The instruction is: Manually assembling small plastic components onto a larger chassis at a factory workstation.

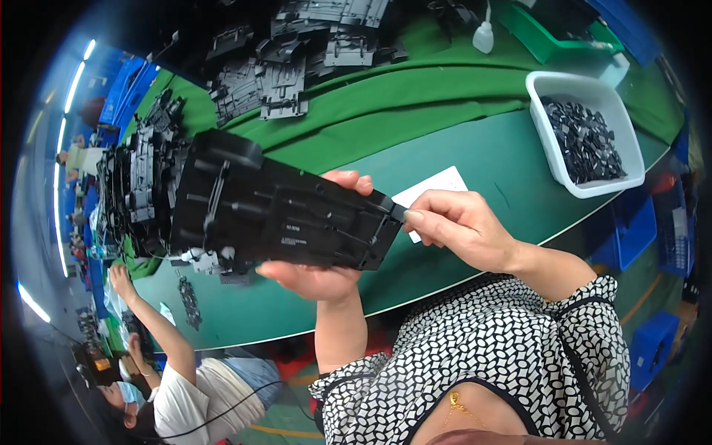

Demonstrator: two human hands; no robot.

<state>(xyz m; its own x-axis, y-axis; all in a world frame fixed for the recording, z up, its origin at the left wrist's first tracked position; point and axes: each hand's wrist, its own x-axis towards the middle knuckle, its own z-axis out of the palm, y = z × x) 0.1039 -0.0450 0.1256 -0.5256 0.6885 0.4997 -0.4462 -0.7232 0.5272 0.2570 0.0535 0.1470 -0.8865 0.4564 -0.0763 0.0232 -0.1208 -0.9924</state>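
Observation:
A long black moulded plastic panel point(297, 215) is tilted above the green table. My left hand point(315, 278) grips it from underneath, thumb at the near edge and fingertips showing over the far edge. The panel has ribs, slots and a few lines of small print. At its narrow right end, my right hand point(463, 226) is closed, thumb and forefinger pinching a small dark piece point(399, 213) against the corner. The fingers partly cover that piece, so its exact shape is hidden. A white sheet point(445, 185) lies on the table behind the right hand.
A white bin point(545, 137) of small black parts stands at the right. Stacked black panels point(141, 178) fill the left, with more panels point(282, 85) on green cloth point(423, 81) behind. A green tray point(534, 37) and small white bottle point(483, 37) sit farther back. A masked co-worker point(193, 393) works at left.

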